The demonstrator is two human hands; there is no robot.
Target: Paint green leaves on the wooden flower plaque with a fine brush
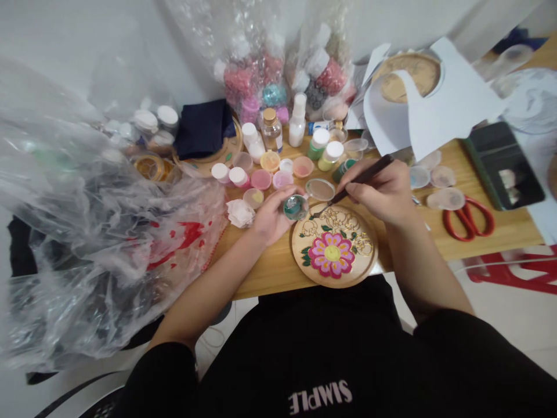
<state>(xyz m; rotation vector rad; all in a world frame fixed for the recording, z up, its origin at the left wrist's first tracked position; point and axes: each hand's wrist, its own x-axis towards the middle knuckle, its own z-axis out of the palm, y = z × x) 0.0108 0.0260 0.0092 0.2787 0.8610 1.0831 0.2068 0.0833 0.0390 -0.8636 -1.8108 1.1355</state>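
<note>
My left hand (273, 219) is closed round a small clear cup (296, 207) with dark green paint in it, held tilted at the upper left rim of a round wooden plaque (300, 268). In my right hand (383, 188) is a thin dark-handled tool (369, 172), gripped like a pen. Its small dark tip is low over the plaque's upper left part; I cannot tell whether it touches. On the plaque, a pink flower (332, 253) with a yellow centre sits among green leaves and gold outlined scrolls. A clear round lid (321, 190) lies just behind the plaque.
Small paint cups (261, 179) and white-capped jars (331, 155) stand behind my hands. Red-handled scissors (470, 219) and a phone (507, 165) lie at right. Crumpled tissue (241, 213) is left of my left hand, beside a large plastic sheet (113, 232). White papers (452, 98) lie at the back right.
</note>
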